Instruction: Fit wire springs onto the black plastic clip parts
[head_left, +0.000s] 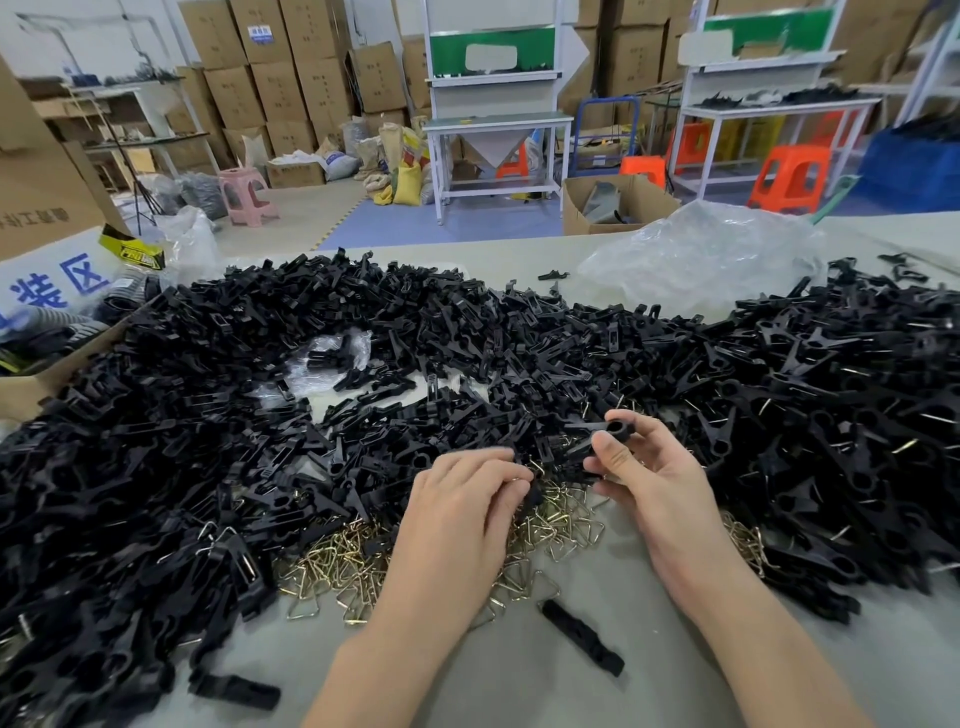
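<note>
**A:** What is lying nearest?

**B:** A loose clip part (582, 636) is lying on the grey surface (519, 691) between the two forearms. Just beyond it the wire springs (337, 564) are spreading in a brassy pile under the left wrist.

**A:** And what are the fingers doing?

**B:** The left hand (457, 514) is curling its fingers (493, 467) down over the springs, with the tips touching something dark. I cannot tell whether they are gripping it. The right hand (649, 483) is pinching the held clip part (605, 432) between thumb and forefinger. It is holding the ring end up just over the heap of black clip parts (467, 332), with the other fingers curled loosely below.

**A:** Where is that heap sitting?

**B:** It is covering the surface from the left edge to the right, wrapping around both hands. A clear plastic bag (701, 254) is lying behind it on the right.

**A:** Is any writing showing?

**B:** At far left a white sign (57, 283) is showing the blue characters "装区". The yellow-and-black label (132, 249) beside it is blurring too much to read. Farther off, orange stools (789, 176) are standing on the floor.
</note>
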